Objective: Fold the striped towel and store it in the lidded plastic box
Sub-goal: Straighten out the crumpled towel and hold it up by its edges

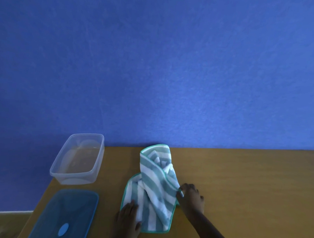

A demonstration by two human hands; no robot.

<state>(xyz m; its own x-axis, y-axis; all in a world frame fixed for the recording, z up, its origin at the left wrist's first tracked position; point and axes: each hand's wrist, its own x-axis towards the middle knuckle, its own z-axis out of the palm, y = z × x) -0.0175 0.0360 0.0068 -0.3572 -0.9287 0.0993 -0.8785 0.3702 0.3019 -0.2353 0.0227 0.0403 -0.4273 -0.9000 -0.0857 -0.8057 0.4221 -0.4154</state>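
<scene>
Plain indoor room, wooden table against blue painted wall, likely home

A wooden table with a tan-brown top carries everything, its far edge meeting the blue wall. Taking the striped towel as the landmark: it lies rumpled and partly folded on the tabletop, its far end reaching the table's back edge. Well to the left of the towel, at the table's far left corner, stands a clear plastic box, open and upright. Nearer than the box and left of the towel's near end, a blue lid lies flat on the table. Right of the towel the wood is bare.
</scene>
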